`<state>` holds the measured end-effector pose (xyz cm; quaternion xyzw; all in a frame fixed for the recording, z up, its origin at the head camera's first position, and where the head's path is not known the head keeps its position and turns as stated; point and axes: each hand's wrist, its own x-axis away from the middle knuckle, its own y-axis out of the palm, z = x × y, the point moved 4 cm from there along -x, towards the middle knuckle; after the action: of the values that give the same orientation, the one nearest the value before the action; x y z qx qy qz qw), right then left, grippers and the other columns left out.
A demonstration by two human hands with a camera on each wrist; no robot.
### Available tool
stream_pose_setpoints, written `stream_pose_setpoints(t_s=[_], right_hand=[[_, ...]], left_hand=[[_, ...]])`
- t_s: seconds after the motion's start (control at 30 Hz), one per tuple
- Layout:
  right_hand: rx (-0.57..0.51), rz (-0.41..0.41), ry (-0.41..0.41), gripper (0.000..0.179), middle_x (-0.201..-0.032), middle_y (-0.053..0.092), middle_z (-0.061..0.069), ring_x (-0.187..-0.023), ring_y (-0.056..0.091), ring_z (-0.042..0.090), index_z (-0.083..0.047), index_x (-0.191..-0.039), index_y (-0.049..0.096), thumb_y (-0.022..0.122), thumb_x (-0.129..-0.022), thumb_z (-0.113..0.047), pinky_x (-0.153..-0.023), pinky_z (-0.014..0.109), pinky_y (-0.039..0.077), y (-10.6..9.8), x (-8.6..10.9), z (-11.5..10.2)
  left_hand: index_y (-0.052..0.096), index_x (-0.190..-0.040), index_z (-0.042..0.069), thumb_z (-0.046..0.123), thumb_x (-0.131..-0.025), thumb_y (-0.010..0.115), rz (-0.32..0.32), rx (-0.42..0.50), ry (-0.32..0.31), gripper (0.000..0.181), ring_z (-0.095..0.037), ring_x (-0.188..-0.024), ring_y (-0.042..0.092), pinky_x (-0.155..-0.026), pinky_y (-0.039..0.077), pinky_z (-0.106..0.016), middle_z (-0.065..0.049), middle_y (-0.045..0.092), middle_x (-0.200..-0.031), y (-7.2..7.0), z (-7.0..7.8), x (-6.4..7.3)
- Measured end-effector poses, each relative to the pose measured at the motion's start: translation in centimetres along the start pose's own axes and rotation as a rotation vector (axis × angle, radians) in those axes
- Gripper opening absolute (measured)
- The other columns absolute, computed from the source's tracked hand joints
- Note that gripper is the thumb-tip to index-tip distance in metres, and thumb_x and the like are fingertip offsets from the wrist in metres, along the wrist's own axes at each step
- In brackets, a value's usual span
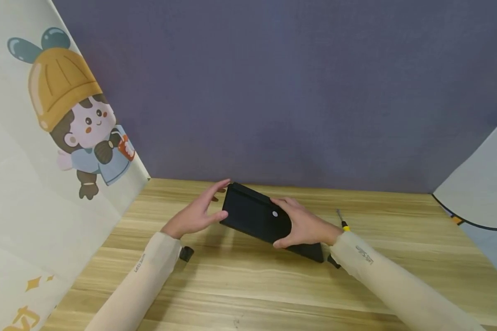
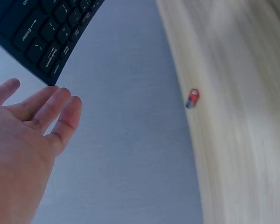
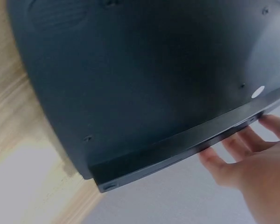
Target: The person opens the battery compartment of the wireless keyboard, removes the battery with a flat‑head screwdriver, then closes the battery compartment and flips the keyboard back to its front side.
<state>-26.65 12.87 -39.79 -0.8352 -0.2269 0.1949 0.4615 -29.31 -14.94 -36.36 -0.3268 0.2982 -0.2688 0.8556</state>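
Observation:
A black keyboard (image 1: 252,211) is held tilted above the wooden table, its underside facing me in the head view. Its keys show in the left wrist view, and screws dot the back in the right wrist view. My right hand (image 1: 304,225) grips it across its width, thumb on the near edge and fingers on the far edge. At the keyboard's left end is my left hand (image 1: 196,214), fingers extended and thumb apart. The left fingertips lie close to a keyboard corner; whether they touch it I cannot tell.
A screwdriver (image 1: 343,220) with a black and yellow handle lies on the table (image 1: 232,294) beyond my right wrist. The left wrist view shows a small red and blue battery (image 2: 192,98) near the table's edge. A grey-blue partition (image 1: 290,92) rises behind the table.

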Motion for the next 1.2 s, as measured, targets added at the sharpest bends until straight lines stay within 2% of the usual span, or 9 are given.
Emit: stream_pose_setpoints(t_s=[0.13, 0.27, 0.37, 0.5, 0.6, 0.77, 0.93, 1.07, 1.2], right_hand=[[-0.021, 0.034, -0.010, 0.113, -0.149, 0.023, 0.001, -0.134, 0.028, 0.024, -0.026, -0.152, 0.018, 0.079, -0.063, -0.060, -0.097, 0.051, 0.037, -0.2, 0.3, -0.1], [-0.051, 0.080, -0.021, 0.113, -0.150, 0.023, -0.003, -0.134, 0.027, 0.022, -0.029, -0.152, 0.018, 0.074, -0.062, -0.068, -0.098, 0.053, 0.036, -0.5, 0.5, -0.6], [-0.068, 0.118, -0.045, 0.112, -0.149, 0.023, -0.003, -0.134, 0.029, 0.023, -0.028, -0.152, 0.018, 0.073, -0.063, -0.069, -0.098, 0.054, 0.035, -0.6, 0.6, -1.2], [-0.101, 0.160, -0.066, 0.110, -0.151, 0.022, 0.000, -0.133, 0.029, 0.025, -0.026, -0.152, 0.018, 0.074, -0.066, -0.065, -0.098, 0.055, 0.034, -0.6, 0.7, -2.0], [-0.146, 0.184, -0.064, 0.109, -0.151, 0.019, 0.000, -0.133, 0.029, 0.025, -0.028, -0.152, 0.016, 0.076, -0.067, -0.061, -0.097, 0.057, 0.034, -0.5, 0.9, -2.4], [-0.192, 0.224, -0.068, 0.108, -0.150, 0.020, -0.003, -0.132, 0.029, 0.022, -0.031, -0.152, 0.014, 0.077, -0.068, -0.058, -0.099, 0.055, 0.033, -0.2, 1.0, -2.9], [-0.262, 0.262, -0.123, 0.109, -0.148, 0.023, -0.003, -0.131, 0.031, 0.017, -0.029, -0.152, 0.013, 0.081, -0.069, -0.047, -0.103, 0.048, 0.032, 0.0, 0.8, -3.1], [-0.320, 0.285, -0.180, 0.111, -0.149, 0.023, 0.000, -0.134, 0.029, 0.019, -0.022, -0.152, 0.013, 0.085, -0.070, -0.034, -0.104, 0.048, 0.032, 0.0, 0.8, -3.4], [-0.370, 0.298, -0.226, 0.110, -0.148, 0.024, 0.010, -0.134, 0.028, 0.028, -0.009, -0.151, 0.015, 0.086, -0.069, -0.018, -0.103, 0.050, 0.032, -0.8, 1.4, -5.3]], left_hand=[[0.016, -0.152, 0.019, 0.051, -0.091, 0.056, 0.032, 0.012, 0.069, 0.080, -0.026, -0.132, 0.031, -0.100, 0.034, -0.047, -0.002, 0.025, -0.151, -0.4, 1.0, -0.3], [0.017, -0.152, 0.016, 0.055, -0.092, 0.050, 0.072, 0.023, 0.158, 0.079, -0.026, -0.131, 0.031, -0.098, 0.034, -0.050, -0.006, 0.027, -0.150, -1.1, 2.6, -0.9], [0.018, -0.151, 0.007, 0.052, -0.095, 0.046, 0.102, 0.058, 0.228, 0.076, -0.030, -0.129, 0.032, -0.096, 0.033, -0.053, -0.014, 0.029, -0.148, -1.9, 4.7, -1.1], [0.022, -0.146, -0.006, 0.046, -0.098, 0.044, 0.139, 0.100, 0.306, 0.074, -0.040, -0.126, 0.033, -0.098, 0.033, -0.047, -0.026, 0.032, -0.142, -2.9, 7.8, -1.4], [0.023, -0.145, -0.008, 0.051, -0.098, 0.041, 0.159, 0.095, 0.317, 0.078, -0.039, -0.125, 0.034, -0.098, 0.034, -0.044, -0.027, 0.034, -0.140, -3.2, 8.9, -1.8], [0.023, -0.149, 0.003, 0.066, -0.091, 0.037, 0.190, 0.059, 0.298, 0.087, -0.027, -0.127, 0.036, -0.095, 0.035, -0.052, -0.014, 0.035, -0.145, -3.0, 8.2, -2.9], [0.023, -0.151, 0.013, 0.071, -0.087, 0.036, 0.207, 0.052, 0.311, 0.087, -0.022, -0.127, 0.037, -0.096, 0.035, -0.050, -0.006, 0.035, -0.147, -2.9, 8.3, -4.0], [0.021, -0.152, 0.015, 0.069, -0.088, 0.034, 0.187, 0.059, 0.310, 0.085, -0.021, -0.127, 0.036, -0.097, 0.034, -0.049, -0.006, 0.034, -0.147, -2.6, 9.4, -4.5], [0.014, -0.153, 0.013, 0.067, -0.090, 0.031, 0.144, 0.067, 0.324, 0.084, -0.021, -0.130, 0.030, -0.100, 0.032, -0.048, -0.007, 0.026, -0.150, -1.9, 10.7, -4.9]])
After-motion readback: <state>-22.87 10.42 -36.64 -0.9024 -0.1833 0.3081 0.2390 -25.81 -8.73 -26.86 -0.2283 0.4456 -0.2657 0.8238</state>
